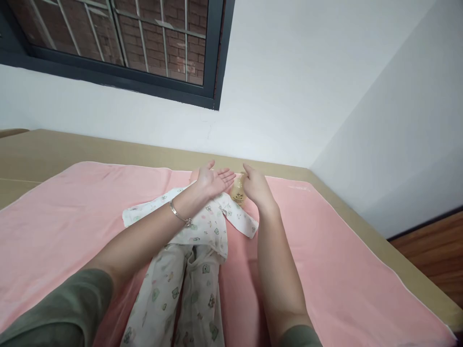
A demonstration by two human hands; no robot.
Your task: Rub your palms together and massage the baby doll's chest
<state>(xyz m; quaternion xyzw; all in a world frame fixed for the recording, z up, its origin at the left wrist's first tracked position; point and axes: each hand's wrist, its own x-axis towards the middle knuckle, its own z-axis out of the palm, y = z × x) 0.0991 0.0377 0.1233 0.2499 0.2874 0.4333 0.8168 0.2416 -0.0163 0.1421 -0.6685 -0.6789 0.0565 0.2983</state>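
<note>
Left hand (pixel 213 180): lying open, palm turned upward, fingers spread and pointing toward the far wall, hovering just beside the bottle and above the upper part of the garment; a thin bracelet (pixel 180 215) is circling its wrist. Right hand (pixel 255 186): reaching forward over a small amber bottle (pixel 238 190), fingers curving around its right side and top, touching it; how firmly it is gripping cannot be told, since the hand is hiding most of the bottle. Bottle: standing upright on the pink blanket (pixel 72 217), between the two hands, at the far end of the garment, with a dark printed mark showing on its front. Garment: a white baby sleepsuit (pixel 197 270) printed with small green figures, lying flat and lengthwise on the blanket, sleeves spreading out to both sides, legs running toward the viewer between the forearms. Blanket: covering most of a tan bed surface (pixel 54 149). Surroundings: a white wall (pixel 289 86) is standing behind, a dark-framed window (pixel 119 43) with bars is showing brickwork, and wooden flooring (pixel 434 260) is showing at right.
</note>
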